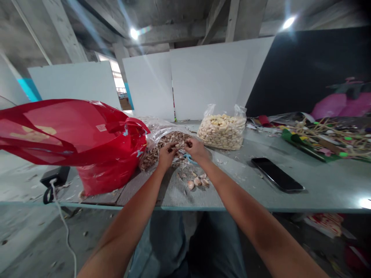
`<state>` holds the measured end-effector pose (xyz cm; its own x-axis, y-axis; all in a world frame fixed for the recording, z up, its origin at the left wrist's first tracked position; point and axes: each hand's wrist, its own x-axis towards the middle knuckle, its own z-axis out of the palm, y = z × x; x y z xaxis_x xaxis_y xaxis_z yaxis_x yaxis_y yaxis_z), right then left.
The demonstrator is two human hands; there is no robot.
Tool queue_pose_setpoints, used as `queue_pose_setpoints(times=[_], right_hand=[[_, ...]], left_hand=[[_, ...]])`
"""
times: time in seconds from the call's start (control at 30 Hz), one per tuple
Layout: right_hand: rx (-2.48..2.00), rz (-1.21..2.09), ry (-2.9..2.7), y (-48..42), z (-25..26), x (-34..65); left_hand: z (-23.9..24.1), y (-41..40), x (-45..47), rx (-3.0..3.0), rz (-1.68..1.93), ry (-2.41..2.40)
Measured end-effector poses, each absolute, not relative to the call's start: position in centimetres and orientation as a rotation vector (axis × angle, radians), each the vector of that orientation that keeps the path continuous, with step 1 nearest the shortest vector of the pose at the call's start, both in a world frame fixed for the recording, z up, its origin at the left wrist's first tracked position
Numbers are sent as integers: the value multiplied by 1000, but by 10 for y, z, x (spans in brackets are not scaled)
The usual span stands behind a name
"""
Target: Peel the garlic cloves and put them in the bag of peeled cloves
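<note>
My left hand [167, 153] and my right hand [196, 148] meet over the table, fingers pinched together on a small garlic clove [181, 146] between them. They hover at the mouth of a clear bag of unpeeled garlic cloves and skins [158, 146]. A few loose cloves [198, 181] lie on the table just below my wrists. A small blue-handled tool [189, 158] shows under my right hand. Behind stands a clear bag of peeled cloves [222, 131].
A big red plastic bag [87, 143] fills the table's left part. A black phone [276, 174] lies to the right, near the table's front edge [261, 209]. Craft sticks and coloured scraps [321, 139] clutter the far right. White boards stand behind. A cable [62, 216] hangs off the left.
</note>
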<state>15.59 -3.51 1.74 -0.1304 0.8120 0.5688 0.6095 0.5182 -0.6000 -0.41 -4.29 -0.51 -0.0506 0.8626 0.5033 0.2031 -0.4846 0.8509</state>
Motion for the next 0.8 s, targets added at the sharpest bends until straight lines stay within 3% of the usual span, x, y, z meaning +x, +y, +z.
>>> queue_pose_setpoints(times=[0.3,0.6,0.8], right_hand=[[-1295,178,-1853,-27,11,170],[-986,332,-1902,-37,17,160],[-1043,340,-2002,-40,20,156]], left_hand=[[-1,-42,-7,1422,1698,1025],[-5,-48,-4,1839,1579,1241],[-3,-52,-5,2111,1554,1412]])
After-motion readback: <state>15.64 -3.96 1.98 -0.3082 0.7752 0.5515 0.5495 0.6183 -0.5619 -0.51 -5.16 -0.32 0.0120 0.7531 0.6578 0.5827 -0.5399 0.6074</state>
